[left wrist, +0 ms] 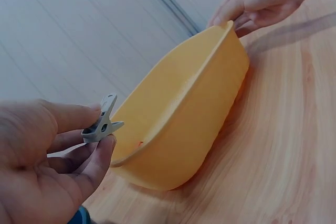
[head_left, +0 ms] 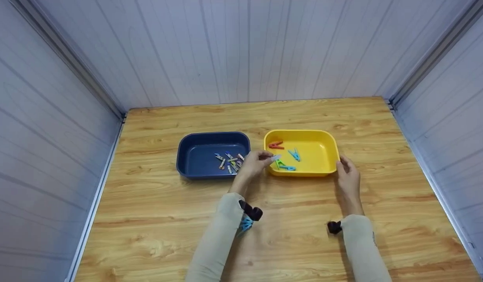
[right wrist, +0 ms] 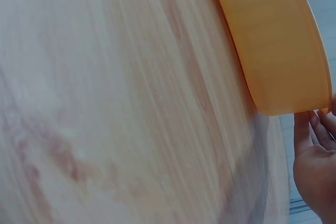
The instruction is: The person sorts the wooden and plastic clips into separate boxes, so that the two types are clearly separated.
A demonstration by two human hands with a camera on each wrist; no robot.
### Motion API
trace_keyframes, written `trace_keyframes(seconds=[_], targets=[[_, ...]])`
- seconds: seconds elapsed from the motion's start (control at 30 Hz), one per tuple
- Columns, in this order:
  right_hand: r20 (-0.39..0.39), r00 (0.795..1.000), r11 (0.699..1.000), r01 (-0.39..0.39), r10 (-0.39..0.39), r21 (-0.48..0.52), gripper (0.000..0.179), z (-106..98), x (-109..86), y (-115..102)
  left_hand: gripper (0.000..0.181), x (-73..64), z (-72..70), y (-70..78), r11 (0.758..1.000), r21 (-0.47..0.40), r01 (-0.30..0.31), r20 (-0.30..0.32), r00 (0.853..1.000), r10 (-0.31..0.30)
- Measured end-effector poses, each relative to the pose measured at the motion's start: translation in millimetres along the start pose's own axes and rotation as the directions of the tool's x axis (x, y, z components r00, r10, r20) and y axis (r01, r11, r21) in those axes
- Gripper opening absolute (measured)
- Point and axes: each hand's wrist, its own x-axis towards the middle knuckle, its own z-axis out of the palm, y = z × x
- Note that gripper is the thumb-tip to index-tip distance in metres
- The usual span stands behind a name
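Note:
My left hand (head_left: 254, 163) pinches a pale grey clothespin (left wrist: 103, 123) between thumb and fingertips, over the left front corner of the yellow tub (head_left: 324, 172). Inside that tub lie a red clothespin (head_left: 276, 145), a green clothespin (head_left: 280, 163) and two blue ones, one a light blue clothespin (head_left: 294, 154). With thumb and fingers, my right hand (head_left: 349, 178) holds the tub's rim at its right end. A dark blue tub (head_left: 192, 175) stands to the left, with several small multicoloured clothespins (head_left: 222, 161) in it, partly hidden by my left hand.
A few blue clothespins (head_left: 246, 224) lie on the wooden table (head_left: 296, 239), partly covered by my left forearm. White panel walls (head_left: 233, 51) close off the back and both sides.

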Motion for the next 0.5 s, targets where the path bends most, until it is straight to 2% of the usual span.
trace_keyframes(seconds=[0.17,0.3,0.4,0.5], targets=[[0.009,1.0,0.998,0.009,-0.01,0.057,0.05,2.0,0.7,0.6,0.025,2.5,4.6,2.4,0.999,0.009,0.039,-0.009,0.999,-0.039],[0.014,1.0,0.995,0.018,-0.019,0.099,0.048,3.7,1.1,2.4,0.021,3.5,5.4,4.2,0.996,-0.034,0.077,-0.023,0.997,-0.078],[0.003,1.0,0.993,0.025,-0.026,0.116,0.047,4.2,1.5,3.8,0.025,4.1,6.2,3.4,0.996,-0.059,0.06,-0.047,0.997,-0.063],[-0.004,1.0,0.991,0.027,-0.026,0.134,0.047,4.1,1.8,5.2,0.029,4.2,7.6,0.8,0.999,-0.044,0.022,-0.076,0.997,-0.025]])
